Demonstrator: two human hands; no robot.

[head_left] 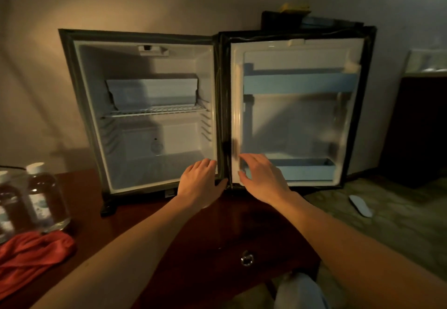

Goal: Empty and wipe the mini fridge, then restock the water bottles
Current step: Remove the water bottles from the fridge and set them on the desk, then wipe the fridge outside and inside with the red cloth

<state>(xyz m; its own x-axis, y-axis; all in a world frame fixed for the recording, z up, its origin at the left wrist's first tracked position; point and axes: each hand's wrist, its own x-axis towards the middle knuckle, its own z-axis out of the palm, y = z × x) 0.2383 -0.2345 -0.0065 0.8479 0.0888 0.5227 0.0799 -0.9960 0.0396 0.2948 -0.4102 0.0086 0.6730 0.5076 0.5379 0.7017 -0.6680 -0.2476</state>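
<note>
— Both forearms reach forward over the dark wooden cabinet (169, 248), which has a metal ring pull (246, 259) on its front. Do the hands hold something?

— No. Her left hand (202, 183) lies at the bottom right corner of the mini fridge (92, 105) opening, fingers straight and relaxed, touching the frame. Her right hand (262, 178) is at the lower inner edge of the open door (358, 115), fingers spread and a little bent, gripping nothing.

— And inside the fridge?

— Only a wire shelf (154, 111). The blue door racks (300, 83) carry nothing also.

— Where are the water bottles?

— Two water bottles (41, 199) stand upright on the cabinet, at the far left, well apart from the hands. Just in front of them lies a crumpled red cloth (31, 253). On the carpet at the right I see a white slipper (360, 206).
</note>
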